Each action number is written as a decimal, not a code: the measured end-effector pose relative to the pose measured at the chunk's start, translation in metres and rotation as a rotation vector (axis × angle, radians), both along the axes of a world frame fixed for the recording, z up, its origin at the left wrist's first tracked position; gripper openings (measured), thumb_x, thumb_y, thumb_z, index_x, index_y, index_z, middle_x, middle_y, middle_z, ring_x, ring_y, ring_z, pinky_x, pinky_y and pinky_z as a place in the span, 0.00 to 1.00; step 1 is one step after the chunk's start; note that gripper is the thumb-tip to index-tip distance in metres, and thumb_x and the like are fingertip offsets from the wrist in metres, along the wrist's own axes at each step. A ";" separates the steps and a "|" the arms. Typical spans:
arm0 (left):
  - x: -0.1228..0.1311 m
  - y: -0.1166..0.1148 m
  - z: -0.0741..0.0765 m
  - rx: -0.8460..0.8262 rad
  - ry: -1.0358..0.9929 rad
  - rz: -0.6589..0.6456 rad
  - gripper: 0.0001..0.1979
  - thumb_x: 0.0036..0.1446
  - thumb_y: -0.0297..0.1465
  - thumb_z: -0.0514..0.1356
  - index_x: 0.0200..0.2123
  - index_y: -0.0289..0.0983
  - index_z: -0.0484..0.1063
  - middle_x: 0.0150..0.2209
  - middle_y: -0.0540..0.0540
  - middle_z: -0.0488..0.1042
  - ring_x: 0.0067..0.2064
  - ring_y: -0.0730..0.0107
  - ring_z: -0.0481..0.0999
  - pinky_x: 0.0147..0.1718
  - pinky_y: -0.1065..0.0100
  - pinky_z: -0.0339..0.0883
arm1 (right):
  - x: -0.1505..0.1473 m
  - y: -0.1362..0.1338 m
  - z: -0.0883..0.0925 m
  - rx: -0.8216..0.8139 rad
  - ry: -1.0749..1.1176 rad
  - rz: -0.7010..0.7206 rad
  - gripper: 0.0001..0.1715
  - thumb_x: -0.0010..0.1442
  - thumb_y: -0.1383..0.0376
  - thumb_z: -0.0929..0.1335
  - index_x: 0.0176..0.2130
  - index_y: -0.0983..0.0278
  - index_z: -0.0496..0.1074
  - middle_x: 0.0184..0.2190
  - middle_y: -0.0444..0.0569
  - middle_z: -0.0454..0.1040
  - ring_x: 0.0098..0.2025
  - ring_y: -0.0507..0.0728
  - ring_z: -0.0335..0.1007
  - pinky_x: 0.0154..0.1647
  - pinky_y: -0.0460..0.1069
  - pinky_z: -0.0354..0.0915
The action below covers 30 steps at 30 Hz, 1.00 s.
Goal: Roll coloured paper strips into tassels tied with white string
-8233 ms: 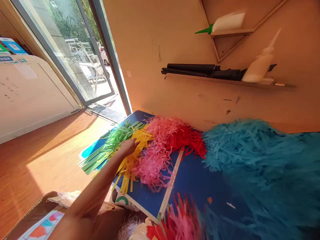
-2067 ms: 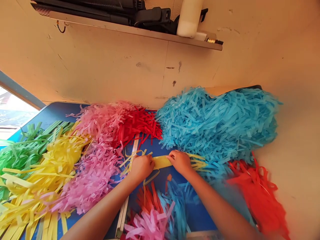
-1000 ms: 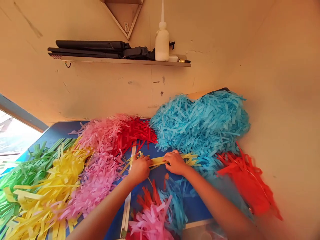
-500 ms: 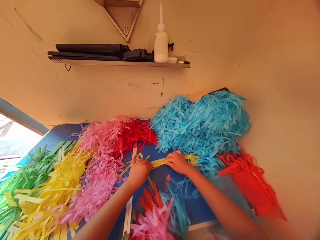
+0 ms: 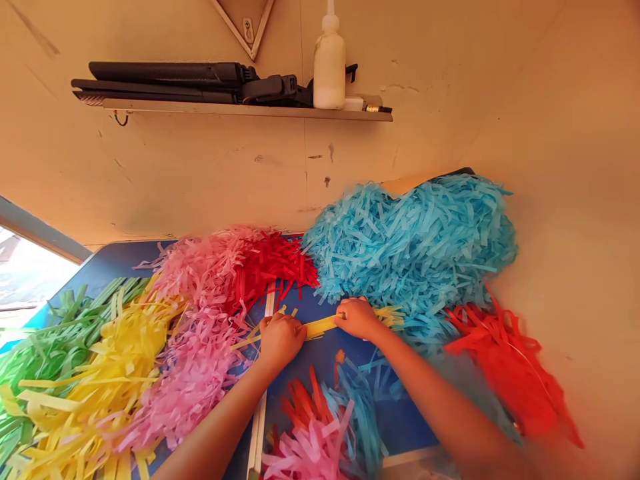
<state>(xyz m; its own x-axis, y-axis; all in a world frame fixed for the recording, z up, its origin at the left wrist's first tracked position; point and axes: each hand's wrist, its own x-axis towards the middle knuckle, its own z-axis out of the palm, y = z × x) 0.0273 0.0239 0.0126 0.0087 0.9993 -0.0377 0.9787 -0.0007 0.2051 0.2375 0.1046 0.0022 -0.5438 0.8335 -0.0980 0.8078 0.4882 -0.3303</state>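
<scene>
Between my two hands a yellow tissue paper fringe (image 5: 321,327) is stretched just above the blue table (image 5: 320,357). My left hand (image 5: 283,339) is closed on its left end, with thin loose strips poking out beyond the fingers. On the other end my right hand (image 5: 357,319) is closed too, and cut yellow strips fan out past it toward the blue pile. Below the hands lies a mixed bundle of pink fringe (image 5: 313,450), red strips and blue strips. The fingertips of both hands are partly hidden.
Heaps of green (image 5: 65,353), yellow (image 5: 100,373), pink (image 5: 195,373) and red fringe (image 5: 265,270) cover the left side. A big light blue pile (image 5: 415,240) leans at the wall, red paper (image 5: 515,367) to its right. Above, a shelf (image 5: 240,111) holds a white bottle (image 5: 329,70).
My view has tipped down slightly, so the shelf sits higher in the picture. Both hands keep hold of the yellow fringe, and the left fingers have closed further over it.
</scene>
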 end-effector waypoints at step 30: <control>0.022 0.013 0.016 0.149 0.155 -0.453 0.10 0.55 0.36 0.61 0.32 0.37 0.79 0.32 0.39 0.78 0.45 0.49 0.71 0.59 0.40 0.46 | -0.014 -0.012 0.016 0.259 -0.081 0.386 0.11 0.61 0.67 0.65 0.32 0.65 0.77 0.33 0.54 0.77 0.40 0.60 0.68 0.48 0.58 0.51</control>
